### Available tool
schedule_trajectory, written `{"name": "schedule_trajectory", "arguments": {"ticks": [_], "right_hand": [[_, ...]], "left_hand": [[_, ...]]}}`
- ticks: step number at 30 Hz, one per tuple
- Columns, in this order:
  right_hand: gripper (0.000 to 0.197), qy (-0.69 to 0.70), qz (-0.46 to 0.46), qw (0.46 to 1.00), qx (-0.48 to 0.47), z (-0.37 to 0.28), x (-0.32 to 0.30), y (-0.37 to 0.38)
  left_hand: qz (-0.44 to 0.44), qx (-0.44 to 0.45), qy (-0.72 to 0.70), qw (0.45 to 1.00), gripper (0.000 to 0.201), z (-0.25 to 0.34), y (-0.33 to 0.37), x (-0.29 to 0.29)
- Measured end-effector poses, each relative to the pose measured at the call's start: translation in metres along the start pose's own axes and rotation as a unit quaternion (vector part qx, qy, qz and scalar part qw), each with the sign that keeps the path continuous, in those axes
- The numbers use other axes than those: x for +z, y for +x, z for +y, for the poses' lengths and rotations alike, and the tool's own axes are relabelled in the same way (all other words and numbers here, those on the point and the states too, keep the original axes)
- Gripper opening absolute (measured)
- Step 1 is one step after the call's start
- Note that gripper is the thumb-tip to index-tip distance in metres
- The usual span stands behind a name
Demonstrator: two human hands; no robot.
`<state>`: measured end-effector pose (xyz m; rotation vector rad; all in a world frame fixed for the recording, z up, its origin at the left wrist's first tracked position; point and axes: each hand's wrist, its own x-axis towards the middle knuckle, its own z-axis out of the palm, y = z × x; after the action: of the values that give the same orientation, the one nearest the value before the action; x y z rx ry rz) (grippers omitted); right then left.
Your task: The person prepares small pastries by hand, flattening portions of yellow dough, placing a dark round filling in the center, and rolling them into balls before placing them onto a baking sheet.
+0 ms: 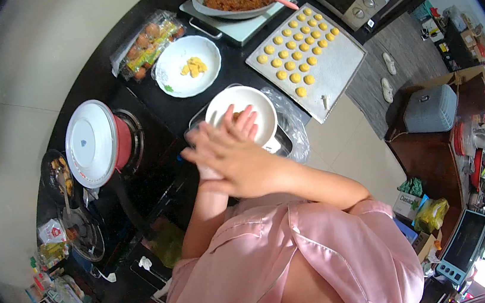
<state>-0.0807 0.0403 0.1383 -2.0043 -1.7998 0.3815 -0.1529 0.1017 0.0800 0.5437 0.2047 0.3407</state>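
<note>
The dark surface [150, 132] is full of cooking things. Your right hand [237, 158] lies flat over your left hand [209, 170], fingers straight, maybe rolling something hidden between them. Behind is a white bowl [250, 112], then a tray [340, 62] of yellow balls [297, 49].

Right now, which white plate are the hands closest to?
The empty-looking white plate right beyond the pressed-together hands, not the plate with yellow pieces farther up the counter.
</note>
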Motion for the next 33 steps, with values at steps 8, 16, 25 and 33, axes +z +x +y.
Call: {"name": "schedule_trajectory", "arguments": {"ticks": [8, 16, 25, 33], "right_hand": [[0.072, -0.034, 0.014, 0.999, 0.009, 0.014, -0.004, 0.000], [0.070, -0.007, 0.065, 0.997, 0.042, 0.036, -0.008, 0.013], [0.066, 0.004, 0.098, 0.994, 0.043, 0.026, -0.007, 0.021], [0.057, 0.145, 0.228, 0.962, -0.050, 0.011, -0.037, 0.029]], "left_hand": [[-0.122, 0.019, -0.283, 0.951, 0.076, -0.004, 0.015, -0.002], [-0.073, -0.115, -0.412, 0.901, 0.072, 0.025, 0.010, 0.013], [0.042, -0.088, -0.159, 0.982, 0.079, 0.022, 0.018, 0.028], [-0.054, -0.060, -0.245, 0.966, 0.072, 0.021, 0.016, 0.040]]}}
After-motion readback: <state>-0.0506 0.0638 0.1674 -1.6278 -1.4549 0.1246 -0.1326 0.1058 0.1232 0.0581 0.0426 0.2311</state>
